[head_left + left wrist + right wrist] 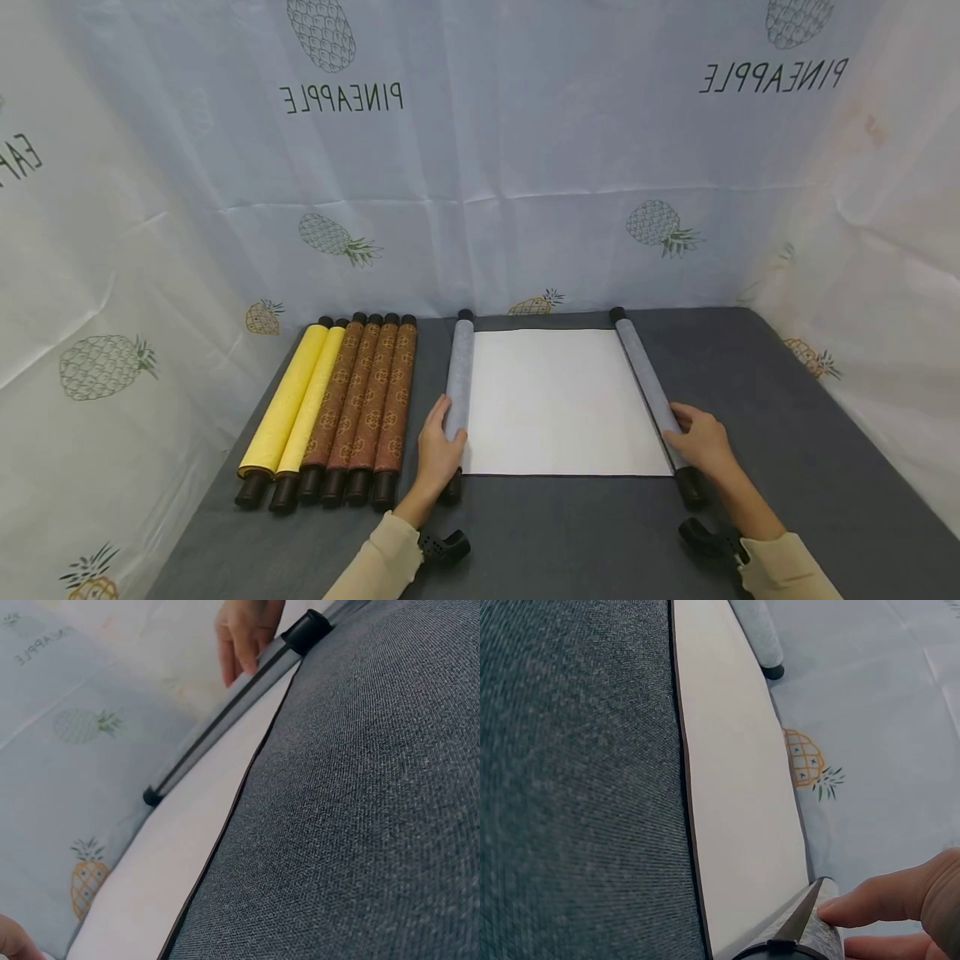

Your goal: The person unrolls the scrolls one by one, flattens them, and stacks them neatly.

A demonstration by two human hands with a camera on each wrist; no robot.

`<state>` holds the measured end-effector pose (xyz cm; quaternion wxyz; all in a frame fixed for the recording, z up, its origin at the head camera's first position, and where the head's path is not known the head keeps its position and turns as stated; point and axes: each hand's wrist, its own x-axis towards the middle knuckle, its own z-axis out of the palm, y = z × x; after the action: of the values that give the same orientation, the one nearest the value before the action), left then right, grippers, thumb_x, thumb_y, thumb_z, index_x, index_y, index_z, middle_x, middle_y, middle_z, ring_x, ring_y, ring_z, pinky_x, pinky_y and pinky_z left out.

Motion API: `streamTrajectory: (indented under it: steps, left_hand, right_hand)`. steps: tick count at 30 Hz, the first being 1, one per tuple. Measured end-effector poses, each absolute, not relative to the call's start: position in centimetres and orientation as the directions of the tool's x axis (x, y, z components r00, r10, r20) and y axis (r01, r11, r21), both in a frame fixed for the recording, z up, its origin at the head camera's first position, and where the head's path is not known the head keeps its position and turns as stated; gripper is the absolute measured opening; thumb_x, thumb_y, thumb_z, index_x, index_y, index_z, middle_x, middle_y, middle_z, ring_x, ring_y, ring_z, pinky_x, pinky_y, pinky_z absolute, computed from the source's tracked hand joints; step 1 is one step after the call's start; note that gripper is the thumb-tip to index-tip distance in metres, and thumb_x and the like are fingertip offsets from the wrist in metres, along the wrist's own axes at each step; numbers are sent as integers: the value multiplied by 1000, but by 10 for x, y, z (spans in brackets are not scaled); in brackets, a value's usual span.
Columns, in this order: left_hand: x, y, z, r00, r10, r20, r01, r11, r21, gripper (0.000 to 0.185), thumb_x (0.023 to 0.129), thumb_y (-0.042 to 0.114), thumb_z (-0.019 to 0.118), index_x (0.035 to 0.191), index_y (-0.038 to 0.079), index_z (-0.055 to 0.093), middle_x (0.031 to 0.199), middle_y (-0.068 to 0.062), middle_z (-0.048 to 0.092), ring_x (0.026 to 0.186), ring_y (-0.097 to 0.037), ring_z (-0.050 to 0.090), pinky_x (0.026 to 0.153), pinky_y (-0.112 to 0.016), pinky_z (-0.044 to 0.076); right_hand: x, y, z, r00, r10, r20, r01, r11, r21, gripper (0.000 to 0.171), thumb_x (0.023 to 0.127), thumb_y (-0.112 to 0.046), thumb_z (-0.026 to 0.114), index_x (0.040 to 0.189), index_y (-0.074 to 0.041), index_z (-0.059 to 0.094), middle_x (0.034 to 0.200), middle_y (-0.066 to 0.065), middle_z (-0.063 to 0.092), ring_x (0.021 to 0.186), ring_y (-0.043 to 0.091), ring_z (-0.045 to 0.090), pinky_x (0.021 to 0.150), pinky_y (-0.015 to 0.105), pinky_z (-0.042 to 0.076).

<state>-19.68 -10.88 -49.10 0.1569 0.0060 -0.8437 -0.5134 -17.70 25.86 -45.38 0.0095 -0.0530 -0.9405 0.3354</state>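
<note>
Fingers point(448, 433) of left hand point(437, 454) curled on left roller point(459, 375), right hand point(701, 442) likewise on right roller point(651, 383); white sheet point(558, 400) flat between. Seen only from head view: five rolled scrolls point(337, 408) left of sheet. Right wrist: fingertips point(855, 906) pressed together.

A plain white paper sheet point(558, 400) lies between two pale grey fabric rollers point(459, 375) with black end caps, on a dark grey woven tabletop point(787, 467). Beside them are two yellow scrolls point(296, 400) and three brown scrolls with orange medallion motifs point(371, 400); the pale blue backdrop cloth point(525, 167) bears pineapple prints
</note>
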Motion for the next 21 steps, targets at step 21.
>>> streamTrajectory:
  steps: [21]
  left_hand:
    - [-198,-115,-488,-936,-190,295,175,474,863,50,79,-9,57,129,-12,53,139,-29,52,131,-44,48,108,-56,39]
  right_hand:
    - [-178,266,-454,-988,152,7,114,768,-630,51,86,0,51,132,18,44,131,41,47,120,53,51,94,57,47]
